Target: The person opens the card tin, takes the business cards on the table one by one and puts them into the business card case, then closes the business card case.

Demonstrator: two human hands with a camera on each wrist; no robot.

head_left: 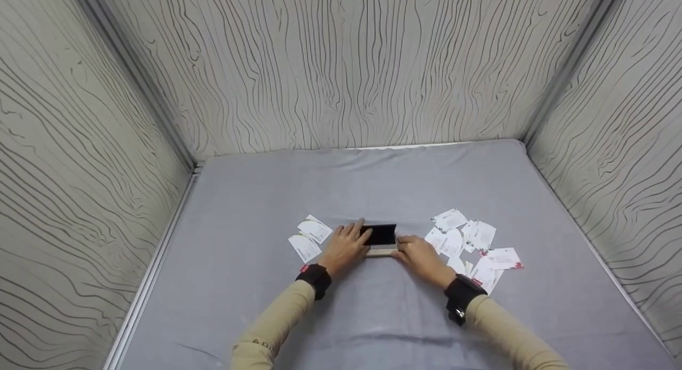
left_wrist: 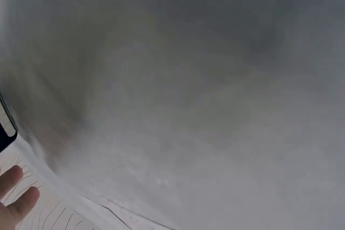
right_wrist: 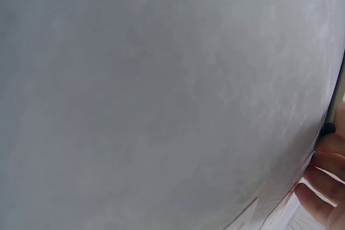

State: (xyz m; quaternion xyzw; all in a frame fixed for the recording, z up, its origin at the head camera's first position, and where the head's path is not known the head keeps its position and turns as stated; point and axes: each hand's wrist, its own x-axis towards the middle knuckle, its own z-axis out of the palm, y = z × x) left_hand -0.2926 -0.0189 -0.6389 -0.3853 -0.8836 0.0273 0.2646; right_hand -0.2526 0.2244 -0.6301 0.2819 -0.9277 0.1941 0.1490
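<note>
An opened flat card case [head_left: 379, 234] sits between the two hands on the grey cloth, its black inner face raised at the back and a pale strip along the front. My left hand [head_left: 346, 247] holds its left end, with fingers over the black part. At the right end, my right hand [head_left: 421, 257] pinches the case between thumb and fingers. In the left wrist view, a dark corner of the case [left_wrist: 7, 136] shows above two extended fingers [left_wrist: 22, 203]. The right wrist view catches its edge [right_wrist: 337, 98] beside the curled fingers [right_wrist: 323, 181].
Two white cards [head_left: 305, 248] lie left of the left hand. To the right, several printed cards [head_left: 450, 242] overlap in a loose spread, some with red corners, close by the right wrist. Wood-grain panels [head_left: 341, 66] enclose the cloth-covered table [head_left: 256, 199] at the back and sides.
</note>
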